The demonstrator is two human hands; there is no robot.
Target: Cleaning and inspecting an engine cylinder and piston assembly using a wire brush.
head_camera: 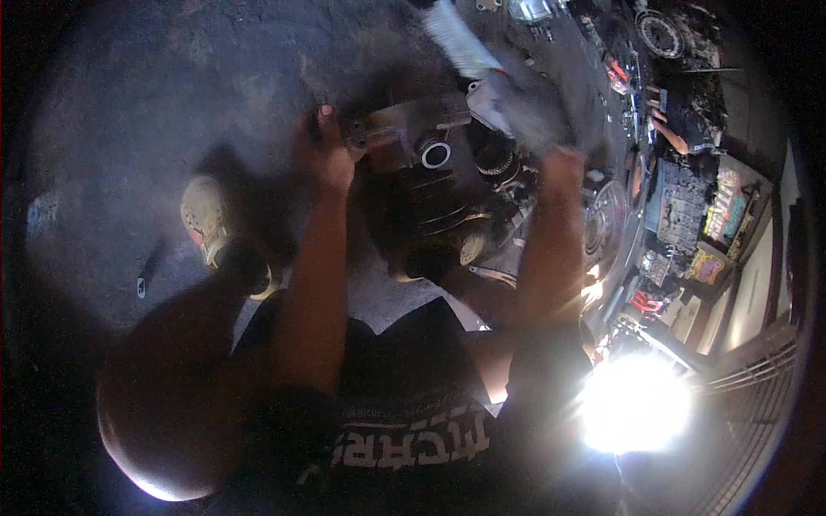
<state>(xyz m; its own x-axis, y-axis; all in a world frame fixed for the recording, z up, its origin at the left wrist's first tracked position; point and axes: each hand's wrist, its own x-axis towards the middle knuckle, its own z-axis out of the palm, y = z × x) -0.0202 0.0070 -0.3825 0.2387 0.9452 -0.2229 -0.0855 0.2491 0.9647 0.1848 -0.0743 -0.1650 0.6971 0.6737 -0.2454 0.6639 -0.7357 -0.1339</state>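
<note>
My left hand (329, 155) is at the left end of a metal engine casting (393, 138), thumb raised, most fingers in shadow. The casting has a round opening with a bright metal ring (436, 155). To the right, my right hand (563, 161) is closed on a blurred grey cloth-like thing (535, 113), which spreads up and left over a light metal plate (488, 108). Beyond it is a long, blurred, bluish-white thing (461, 42) whose kind I cannot tell. A toothed gear (497, 164) shows in the dark assembly between my forearms.
My shoes (203, 216) stand on the dark floor (148, 116). On the right lie a round metal part (603, 216), loose tools and a tray of small parts (674, 200). Another person's arm (671, 135) shows farther off. A bright lamp (635, 403) glares at lower right.
</note>
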